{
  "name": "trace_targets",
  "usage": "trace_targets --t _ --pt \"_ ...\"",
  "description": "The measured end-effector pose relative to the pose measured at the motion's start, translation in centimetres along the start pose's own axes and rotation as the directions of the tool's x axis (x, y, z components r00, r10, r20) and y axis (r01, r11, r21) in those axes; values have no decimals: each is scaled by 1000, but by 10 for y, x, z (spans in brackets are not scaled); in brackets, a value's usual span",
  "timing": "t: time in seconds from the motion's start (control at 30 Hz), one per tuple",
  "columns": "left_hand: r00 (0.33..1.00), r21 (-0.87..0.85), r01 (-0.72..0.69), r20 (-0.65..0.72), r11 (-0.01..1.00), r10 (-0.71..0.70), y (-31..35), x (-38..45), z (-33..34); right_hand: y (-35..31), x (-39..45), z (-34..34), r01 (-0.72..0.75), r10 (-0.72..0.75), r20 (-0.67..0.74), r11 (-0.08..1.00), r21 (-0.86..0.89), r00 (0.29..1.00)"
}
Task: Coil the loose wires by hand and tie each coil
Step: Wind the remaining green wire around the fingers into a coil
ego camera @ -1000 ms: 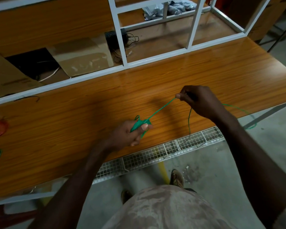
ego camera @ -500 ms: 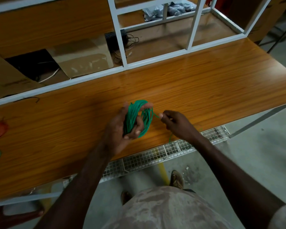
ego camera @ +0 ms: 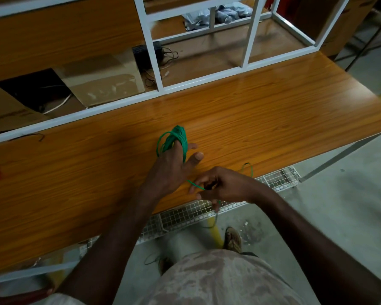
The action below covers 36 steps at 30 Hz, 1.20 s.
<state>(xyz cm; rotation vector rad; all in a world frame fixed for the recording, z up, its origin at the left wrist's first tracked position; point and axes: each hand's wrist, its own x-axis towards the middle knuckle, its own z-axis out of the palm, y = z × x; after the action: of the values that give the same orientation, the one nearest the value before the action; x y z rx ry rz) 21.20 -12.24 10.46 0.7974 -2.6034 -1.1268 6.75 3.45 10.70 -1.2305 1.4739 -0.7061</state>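
Green wire coil [ego camera: 176, 139] is sitting looped around our left hand [ego camera: 171, 168] over the bench [ego camera: 273, 119]; our right hand [ego camera: 220, 186] is pinching the tail [ego camera: 195, 184], so we're aiming for snug, even turns

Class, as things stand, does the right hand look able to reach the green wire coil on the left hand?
Probably yes. The right hand sits close beside the left hand, nothing lies between them, and it already pinches the strand leading to the green wire coil.

Head view — steeply down, close over the workbench [ego camera: 273, 111] edge
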Motion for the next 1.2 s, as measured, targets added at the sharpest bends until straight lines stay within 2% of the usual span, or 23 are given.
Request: trace_targets --t 0.07,0.13,0.2,0.27,0.33,0.4,0.47,0.53,0.63,0.77,0.87,0.93,1.0,1.2 --pt "996 77 43 70 996 -49 -7 -1 -1 3 -5 -10 -36 39 15 990 -137 999" --pt "988 127 86 115 988 -101 -13 -3 1 4 -8 -19 -38 41 14 979 -202 999" --pt "981 192 127 123 973 -152 -19 -5 5 4 -8 -26 -29 32 5 960 -279 999" --pt "980 250 135 108 959 -166 -25 -7 9 6 -7 -33 -65 61 -22 900 -430 998" --pt "982 258 141 85 956 -168 -31 -8 8 11 -8 -41 -120 78 -100 826 -551 992" --pt "985 216 142 65 966 -160 -36 -10 3 22 -9 -49 -198 63 -237 776 -599 969" --pt "990 168 122 46 978 -132 -43 -13 -6 40 -11 -59 -270 21 -397 765 -584 918" --pt "995 103 92 21 990 -94 -51 -15 -13 59 -13 -70 -325 -23 -550 785 -528 835" --pt "996 39 79 -32 996 -77 -62 -18 -19 78 -20 -83 -357 -68 -677 809 -467 733" --pt "989 35 118 -90 992 -115 -71 -21 -22 94 -28 -93 -431 58 -835 875 -221 547" --pt "976 51 184 -132 982 -176 -81 -23 -26 105 -36 -102 -511 156 -906 856 -74 392" --pt "955 64 254 -174 965 -240 -87 -24 -30 111 -43 -109 -548 220 -921 836 8 323" --pt "946 58 278 -189 959 -263 -89 -25 -31 116 -47 -111 -569 252 -921 821 42 296" --pt "928 34 282 -262 959 -263 -84 -22 -34 142 -43 -102 -627 263 -903 779 -9 339"
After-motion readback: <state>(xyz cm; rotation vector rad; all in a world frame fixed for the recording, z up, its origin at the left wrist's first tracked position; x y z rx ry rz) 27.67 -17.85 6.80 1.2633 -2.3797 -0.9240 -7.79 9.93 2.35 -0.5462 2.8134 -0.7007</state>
